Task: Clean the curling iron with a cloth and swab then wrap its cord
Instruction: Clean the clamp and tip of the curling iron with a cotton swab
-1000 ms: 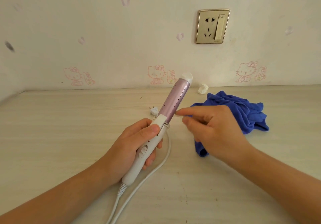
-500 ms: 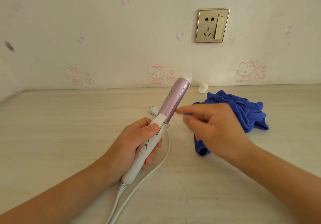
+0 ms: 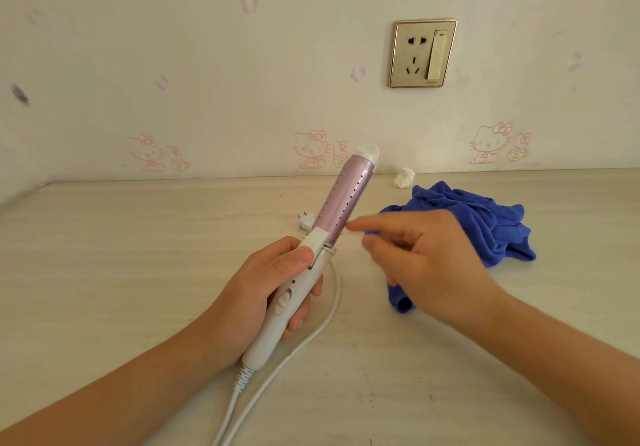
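My left hand (image 3: 273,283) grips the white handle of the curling iron (image 3: 341,203), thumb on its clamp lever. The pink perforated barrel points up and away. My right hand (image 3: 426,258) hovers just right of the barrel's base, index finger and thumb stretched toward it and the other fingers curled. I see no swab in those fingers and cannot tell whether they pinch something. The white cord (image 3: 322,328) runs from the handle's end along the table toward me. The blue cloth (image 3: 485,217) lies crumpled on the table behind my right hand.
The light wooden table (image 3: 121,272) meets a wall with a gold socket plate (image 3: 424,52). A small white wad (image 3: 403,177) lies by the wall behind the cloth. The white plug (image 3: 306,222) rests on the table behind the barrel.
Almost nothing differs. My right hand has shifted only slightly beside the barrel's base, and my left hand holds the iron in the same pose.
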The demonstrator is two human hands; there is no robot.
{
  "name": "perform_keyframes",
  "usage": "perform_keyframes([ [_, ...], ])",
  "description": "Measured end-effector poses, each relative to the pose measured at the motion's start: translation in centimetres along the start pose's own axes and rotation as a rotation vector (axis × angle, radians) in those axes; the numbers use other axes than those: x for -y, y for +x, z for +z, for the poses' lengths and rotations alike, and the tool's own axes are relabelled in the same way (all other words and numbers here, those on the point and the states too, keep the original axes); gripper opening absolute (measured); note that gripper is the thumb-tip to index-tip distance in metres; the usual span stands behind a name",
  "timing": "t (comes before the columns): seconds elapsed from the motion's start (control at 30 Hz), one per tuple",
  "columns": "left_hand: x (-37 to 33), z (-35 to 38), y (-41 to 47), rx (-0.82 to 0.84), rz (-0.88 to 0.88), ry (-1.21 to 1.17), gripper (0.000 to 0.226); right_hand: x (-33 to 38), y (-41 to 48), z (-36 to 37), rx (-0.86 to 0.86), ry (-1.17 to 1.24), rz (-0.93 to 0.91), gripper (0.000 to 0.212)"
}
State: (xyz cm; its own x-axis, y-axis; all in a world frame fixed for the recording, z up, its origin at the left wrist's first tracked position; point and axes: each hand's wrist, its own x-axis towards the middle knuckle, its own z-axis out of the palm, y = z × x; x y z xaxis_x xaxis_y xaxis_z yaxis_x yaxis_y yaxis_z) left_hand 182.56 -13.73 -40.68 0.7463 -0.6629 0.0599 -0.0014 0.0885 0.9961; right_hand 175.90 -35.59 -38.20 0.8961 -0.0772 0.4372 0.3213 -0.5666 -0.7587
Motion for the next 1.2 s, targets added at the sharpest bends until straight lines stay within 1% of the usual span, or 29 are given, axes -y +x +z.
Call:
perform_keyframes([
  [0.1,0.0,0.1,0.0,0.024,-0.003,-0.004,0.051,-0.5,1.2,-1.4,-0.121,0.042,0.055,0.035],
  [0.17,0.0,0.2,-0.1,0.023,-0.001,-0.009,0.053,-0.6,1.2,-1.5,-0.132,0.064,0.074,0.034],
  [0.23,0.0,0.1,-0.2,0.011,0.002,-0.018,0.055,-0.2,0.2,-0.4,-0.043,0.071,0.054,0.033],
  [0.33,0.0,-0.1,-0.4,0.000,0.016,-0.022,0.060,0.4,-1.4,1.2,0.111,0.065,0.004,0.039],
  [0.4,0.0,-0.2,-0.3,-0.007,0.018,-0.017,0.061,0.3,-1.3,1.3,0.128,0.075,0.012,0.041],
  [0.5,0.1,-0.2,-0.1,-0.015,0.014,-0.018,0.059,0.0,-0.8,1.2,0.106,0.066,0.024,0.038],
  [0.63,0.0,-0.1,0.0,0.003,0.000,0.009,0.052,-0.4,0.0,0.1,0.025,0.057,0.031,0.034],
  [0.73,-0.1,0.0,-0.1,0.012,-0.013,0.019,0.054,-0.9,1.1,-1.2,-0.100,0.057,0.062,0.039],
  [0.83,-0.2,0.2,-0.2,0.014,-0.012,0.037,0.048,-1.1,1.8,-1.9,-0.206,0.083,0.079,0.037],
  [1.03,-0.3,0.2,-0.3,-0.001,-0.012,0.031,0.043,-1.0,1.9,-2.2,-0.309,0.107,0.073,0.033],
  [1.2,-0.3,0.2,-0.3,0.003,0.005,0.048,0.035,-0.8,1.6,-2.2,-0.359,0.138,0.053,0.035],
])
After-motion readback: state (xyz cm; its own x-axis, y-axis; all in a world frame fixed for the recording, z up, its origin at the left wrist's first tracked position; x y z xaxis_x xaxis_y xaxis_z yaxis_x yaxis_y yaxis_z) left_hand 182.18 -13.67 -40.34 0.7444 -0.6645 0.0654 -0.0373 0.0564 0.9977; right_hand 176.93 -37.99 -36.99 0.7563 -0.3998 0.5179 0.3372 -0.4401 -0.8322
